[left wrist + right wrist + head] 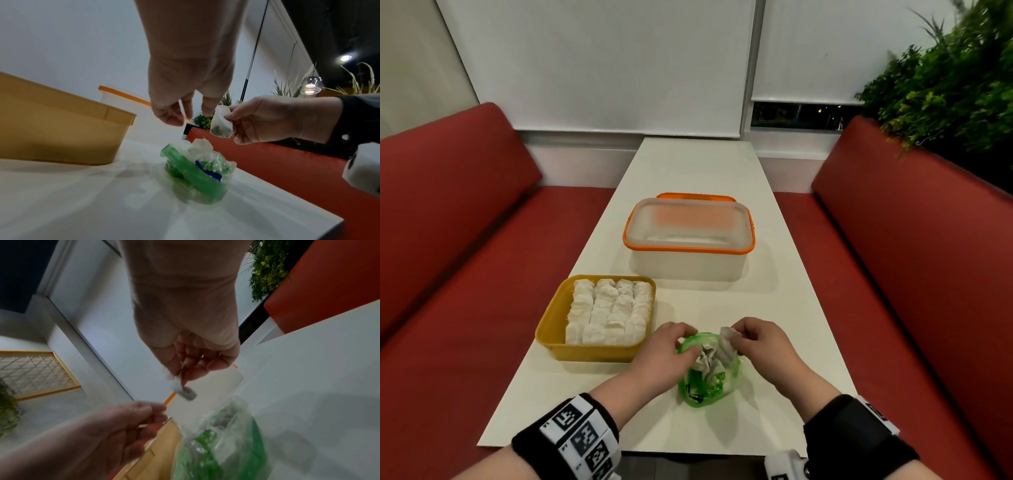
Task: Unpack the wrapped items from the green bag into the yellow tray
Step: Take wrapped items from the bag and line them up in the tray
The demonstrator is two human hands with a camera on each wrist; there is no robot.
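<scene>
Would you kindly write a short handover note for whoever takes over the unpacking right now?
Right hand: pinches one wrapped item above the green bag.
Left hand: fingers loosely curled over the bag's mouth, holding nothing.
Yellow tray: left of the bag, already lined with rows of wrapped items.
Left: place the held item in the tray, then empty the several items still in the bag.

green bag (218,449) blurred, cut off below; left hand (185,78) fingertips motion-blurred
</scene>
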